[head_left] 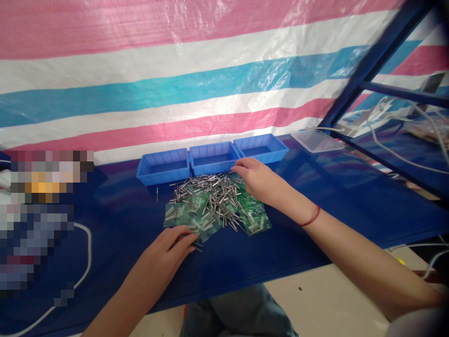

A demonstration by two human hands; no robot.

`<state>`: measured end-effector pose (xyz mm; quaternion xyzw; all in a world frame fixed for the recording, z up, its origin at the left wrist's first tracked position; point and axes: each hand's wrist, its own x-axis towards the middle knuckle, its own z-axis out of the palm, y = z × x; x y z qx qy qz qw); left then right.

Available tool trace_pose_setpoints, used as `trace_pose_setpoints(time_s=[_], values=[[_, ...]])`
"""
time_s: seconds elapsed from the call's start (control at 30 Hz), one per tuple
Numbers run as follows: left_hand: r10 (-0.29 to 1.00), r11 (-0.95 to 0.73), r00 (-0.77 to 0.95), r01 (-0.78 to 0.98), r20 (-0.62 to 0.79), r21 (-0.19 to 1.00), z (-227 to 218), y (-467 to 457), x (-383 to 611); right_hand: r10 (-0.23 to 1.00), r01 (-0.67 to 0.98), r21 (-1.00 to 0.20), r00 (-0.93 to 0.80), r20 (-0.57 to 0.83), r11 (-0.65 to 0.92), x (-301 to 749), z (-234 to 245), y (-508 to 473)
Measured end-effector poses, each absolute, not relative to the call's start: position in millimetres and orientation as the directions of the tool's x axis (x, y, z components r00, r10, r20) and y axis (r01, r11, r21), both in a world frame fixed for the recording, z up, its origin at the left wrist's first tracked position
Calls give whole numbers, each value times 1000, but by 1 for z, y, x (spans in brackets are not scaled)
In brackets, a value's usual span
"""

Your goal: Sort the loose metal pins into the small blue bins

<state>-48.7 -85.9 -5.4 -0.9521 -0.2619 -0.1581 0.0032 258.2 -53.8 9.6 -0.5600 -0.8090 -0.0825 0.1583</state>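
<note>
The rivets (221, 193) lie heaped mid-tabletop (354, 199), among and over green bags (177, 214), just near of three tubs (164, 176). Each rivet should be light, stiff and slick, best pinched mid-shank; the bags look soft and limp, easier by a corner. The left hand (171, 244) has its fingers gathered at the near-left side, rivet shafts poking past them; the right hand (257, 180) curls at the far-right side. I cannot tell whether either grip pinches anything. Tub walls bound the far side; sideways room is widest rightward.
</note>
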Motion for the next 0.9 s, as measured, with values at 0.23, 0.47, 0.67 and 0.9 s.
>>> trace_pose_setpoints(time_s=[0.23, 0.47, 0.67, 0.9], values=[[383, -900, 876, 426, 292, -98, -5, -84, -47, 828, 877, -153, -353, 436, 455, 253, 17, -56], [385, -895, 918, 397, 95, -203, 0, -79, -35, 822, 854, -213, -344, 454, 475, 254, 12, -57], [359, -886, 931, 363, 67, -288, 4, -83, -29, 824, 836, -250, -348, 448, 489, 256, 7, -57], [268, -914, 961, 275, 65, -298, 18, -79, -22, 826, 837, -260, -334, 454, 481, 260, 6, -59]])
